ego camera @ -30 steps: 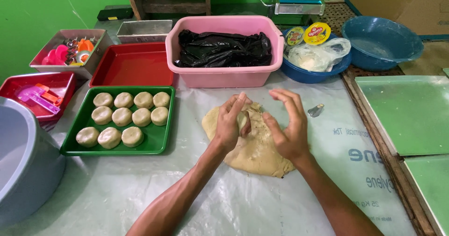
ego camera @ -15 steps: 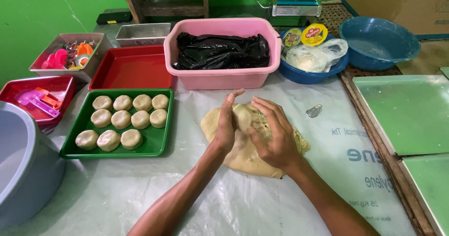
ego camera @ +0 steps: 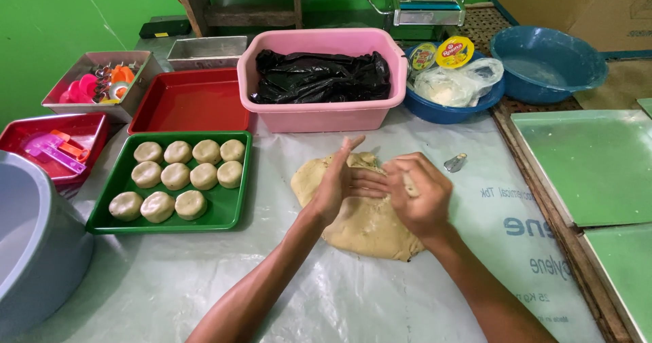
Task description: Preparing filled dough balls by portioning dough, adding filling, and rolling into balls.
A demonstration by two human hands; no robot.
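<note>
A flat tan lump of dough (ego camera: 370, 224) lies on the clear plastic sheet (ego camera: 204, 282) over the table. My left hand (ego camera: 339, 180) and my right hand (ego camera: 418, 193) meet over its far part, palms pressed together around a small piece of dough that is mostly hidden between them. To the left, a green tray (ego camera: 231, 214) carries several round dough balls (ego camera: 178, 177) in rows.
A pink tub (ego camera: 319, 115) with black plastic bags stands behind the dough. A red tray (ego camera: 190, 102), a red box of cutters (ego camera: 47, 142), a grey basin (ego camera: 34, 241), blue bowls (ego camera: 547, 61) and green boards (ego camera: 584, 163) ring the work area. A small metal cutter (ego camera: 455, 161) lies right.
My right hand was raised and open above the dough; it has come down and closed against my left hand over a piece of dough.
</note>
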